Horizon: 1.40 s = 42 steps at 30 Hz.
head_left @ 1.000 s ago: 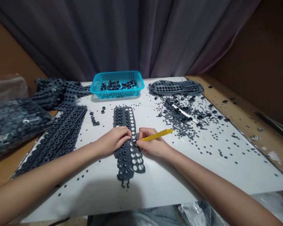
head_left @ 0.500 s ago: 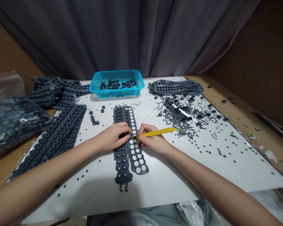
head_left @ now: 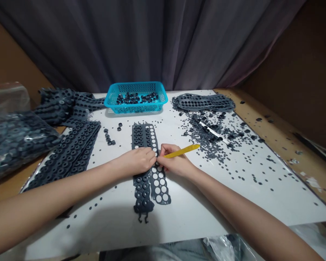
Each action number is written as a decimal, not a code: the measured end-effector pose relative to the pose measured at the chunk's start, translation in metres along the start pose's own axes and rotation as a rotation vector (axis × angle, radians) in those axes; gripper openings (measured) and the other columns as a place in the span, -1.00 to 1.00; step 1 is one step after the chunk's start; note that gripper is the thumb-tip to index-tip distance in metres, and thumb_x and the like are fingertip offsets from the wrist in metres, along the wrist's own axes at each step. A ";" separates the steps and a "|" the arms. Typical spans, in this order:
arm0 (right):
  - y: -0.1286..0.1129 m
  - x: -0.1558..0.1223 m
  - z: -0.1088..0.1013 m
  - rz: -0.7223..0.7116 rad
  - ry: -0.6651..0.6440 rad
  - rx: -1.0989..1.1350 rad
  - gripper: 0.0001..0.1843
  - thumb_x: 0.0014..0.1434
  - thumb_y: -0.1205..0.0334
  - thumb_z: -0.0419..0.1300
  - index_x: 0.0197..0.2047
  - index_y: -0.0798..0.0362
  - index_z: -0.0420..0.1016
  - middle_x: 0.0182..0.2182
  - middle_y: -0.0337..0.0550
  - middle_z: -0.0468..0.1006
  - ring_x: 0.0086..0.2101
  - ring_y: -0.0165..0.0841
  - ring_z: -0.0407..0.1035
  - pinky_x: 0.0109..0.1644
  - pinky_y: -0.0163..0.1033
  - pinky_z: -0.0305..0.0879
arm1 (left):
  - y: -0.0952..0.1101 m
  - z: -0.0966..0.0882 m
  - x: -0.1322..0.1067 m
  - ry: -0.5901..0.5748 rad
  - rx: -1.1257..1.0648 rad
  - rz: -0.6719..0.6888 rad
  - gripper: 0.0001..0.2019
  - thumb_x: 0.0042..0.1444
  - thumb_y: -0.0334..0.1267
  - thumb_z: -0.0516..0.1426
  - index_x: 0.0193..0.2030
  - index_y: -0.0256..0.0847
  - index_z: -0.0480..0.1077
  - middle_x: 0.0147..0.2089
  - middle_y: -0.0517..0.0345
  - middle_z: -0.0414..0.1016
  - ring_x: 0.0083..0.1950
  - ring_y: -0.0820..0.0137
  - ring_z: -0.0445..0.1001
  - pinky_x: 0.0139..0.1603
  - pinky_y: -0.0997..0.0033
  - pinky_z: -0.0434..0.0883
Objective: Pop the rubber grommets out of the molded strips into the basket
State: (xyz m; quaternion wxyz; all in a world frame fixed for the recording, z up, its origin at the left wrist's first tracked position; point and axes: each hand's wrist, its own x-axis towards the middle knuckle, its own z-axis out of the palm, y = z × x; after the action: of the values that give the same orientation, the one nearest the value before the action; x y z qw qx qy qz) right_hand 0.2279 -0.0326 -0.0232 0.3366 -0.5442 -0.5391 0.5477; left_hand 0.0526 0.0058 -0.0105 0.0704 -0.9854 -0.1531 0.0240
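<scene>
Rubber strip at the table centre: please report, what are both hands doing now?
Left hand on the strip. Right hand holding yellow stick at its holes. Loose rubber discs to the right.

The only view comes from a camera worn on the person's head, facing forward and down. It sits close above the left hand (head_left: 137, 162) and right hand (head_left: 176, 163), looking across a white work board (head_left: 206, 206) toward a dark curtain (head_left: 125, 43) on the far side, with a wooden bench (head_left: 263, 123) at right.
</scene>
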 end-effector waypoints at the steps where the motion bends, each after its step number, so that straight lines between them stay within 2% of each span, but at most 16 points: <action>1: 0.001 0.000 0.000 0.000 0.001 -0.004 -0.87 -0.13 0.35 0.13 -0.56 0.03 0.19 -0.74 -0.36 0.35 -0.73 -0.52 0.22 -0.71 -0.46 0.10 | -0.001 0.002 -0.001 0.008 -0.019 -0.005 -0.79 0.17 -0.55 -0.06 -0.32 -0.36 0.39 -0.36 -0.01 0.42 -0.28 0.32 0.38 -0.33 0.40 0.32; 3: 0.001 0.000 0.001 0.006 0.004 -0.003 -0.86 -0.13 0.35 0.13 -0.56 0.03 0.19 -0.74 -0.36 0.35 -0.74 -0.52 0.21 -0.72 -0.46 0.08 | -0.004 0.005 -0.003 0.029 -0.159 -0.054 -0.80 0.21 -0.49 -0.06 -0.31 -0.35 0.37 -0.33 0.00 0.42 -0.28 0.34 0.38 -0.28 0.41 0.33; 5: 0.001 0.000 0.001 0.011 0.008 0.006 -0.86 -0.12 0.35 0.14 -0.56 0.03 0.19 -0.74 -0.36 0.36 -0.75 -0.53 0.19 -0.72 -0.46 0.07 | -0.008 0.005 -0.004 0.069 -0.397 -0.143 -0.80 0.25 -0.41 -0.07 -0.29 -0.32 0.35 -0.31 0.03 0.42 -0.28 0.37 0.39 -0.24 0.42 0.34; 8: 0.001 -0.001 0.002 0.008 0.013 0.007 -0.85 -0.12 0.35 0.14 -0.57 0.03 0.19 -0.74 -0.36 0.36 -0.75 -0.53 0.18 -0.72 -0.46 0.07 | -0.016 0.001 -0.008 0.197 -0.699 -0.380 -0.81 0.26 -0.31 -0.06 -0.25 -0.26 0.35 -0.29 0.10 0.43 -0.27 0.40 0.39 -0.22 0.43 0.33; 11: 0.002 0.000 0.000 0.019 -0.012 0.041 -0.86 -0.14 0.37 0.14 -0.56 0.03 0.20 -0.72 -0.34 0.39 -0.75 -0.52 0.21 -0.71 -0.45 0.10 | -0.026 -0.006 -0.015 0.328 -0.821 -0.630 -0.81 0.23 -0.23 -0.02 -0.25 -0.24 0.37 -0.31 0.15 0.44 -0.31 0.41 0.37 -0.26 0.43 0.30; 13: 0.004 0.002 -0.003 0.005 -0.025 0.114 -0.88 -0.14 0.36 0.13 -0.55 0.04 0.21 -0.71 -0.33 0.42 -0.74 -0.52 0.22 -0.69 -0.44 0.14 | -0.030 -0.009 -0.020 0.310 -0.863 -0.674 -0.79 0.22 -0.18 0.00 -0.24 -0.24 0.38 -0.34 0.16 0.43 -0.35 0.42 0.35 -0.31 0.43 0.28; 17: 0.006 0.008 -0.007 -0.073 -0.002 0.190 -0.88 -0.12 0.34 0.14 -0.53 0.04 0.22 -0.71 -0.35 0.41 -0.72 -0.52 0.23 -0.66 -0.44 0.16 | -0.026 -0.010 -0.021 0.167 -0.856 -0.526 -0.79 0.19 -0.21 0.02 -0.18 -0.24 0.41 -0.35 0.15 0.42 -0.39 0.43 0.34 -0.35 0.43 0.29; 22: 0.004 0.011 -0.004 -0.060 -0.016 0.120 -0.88 -0.12 0.37 0.15 -0.54 0.05 0.23 -0.71 -0.35 0.42 -0.72 -0.54 0.22 -0.66 -0.45 0.14 | -0.017 -0.008 -0.013 0.159 -0.703 -0.291 -0.78 0.22 -0.32 -0.01 -0.09 -0.23 0.41 -0.19 0.05 0.40 -0.18 0.37 0.40 -0.13 0.35 0.35; 28: 0.002 0.010 -0.006 -0.039 -0.015 0.106 -0.88 -0.11 0.37 0.15 -0.53 0.05 0.23 -0.70 -0.35 0.42 -0.71 -0.53 0.23 -0.64 -0.44 0.17 | -0.021 -0.005 -0.004 0.032 -0.567 -0.252 -0.75 0.23 -0.29 -0.02 -0.08 -0.28 0.43 -0.20 0.00 0.39 -0.18 0.32 0.43 -0.14 0.31 0.39; 34: 0.005 0.012 -0.006 -0.067 -0.023 0.101 -0.90 -0.09 0.35 0.14 -0.52 0.05 0.23 -0.68 -0.34 0.41 -0.70 -0.52 0.23 -0.63 -0.43 0.14 | -0.023 -0.007 -0.001 -0.001 -0.492 -0.202 -0.74 0.22 -0.30 -0.01 -0.04 -0.27 0.42 -0.23 0.00 0.40 -0.22 0.33 0.44 -0.19 0.35 0.40; 39: 0.000 0.011 -0.001 -0.083 0.020 -0.015 -0.86 -0.09 0.35 0.14 -0.56 0.04 0.21 -0.71 -0.35 0.36 -0.69 -0.52 0.21 -0.63 -0.43 0.05 | -0.022 -0.009 0.001 -0.013 -0.422 -0.150 -0.80 0.19 -0.34 0.01 -0.18 -0.29 0.45 -0.28 0.03 0.38 -0.28 0.36 0.42 -0.27 0.41 0.39; 42: -0.002 0.011 0.000 -0.097 0.032 -0.038 -0.86 -0.11 0.36 0.13 -0.57 0.04 0.20 -0.72 -0.36 0.33 -0.69 -0.53 0.18 -0.62 -0.44 0.01 | -0.019 -0.004 0.003 0.007 -0.307 -0.114 -0.76 0.23 -0.39 -0.06 -0.31 -0.31 0.42 -0.32 0.03 0.39 -0.31 0.36 0.41 -0.29 0.41 0.38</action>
State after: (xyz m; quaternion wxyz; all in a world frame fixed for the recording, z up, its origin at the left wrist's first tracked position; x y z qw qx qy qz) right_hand 0.2256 -0.0218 -0.0234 0.3610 -0.5324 -0.5695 0.5118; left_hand 0.0507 0.0239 -0.0038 -0.0791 -0.9744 -0.2104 -0.0068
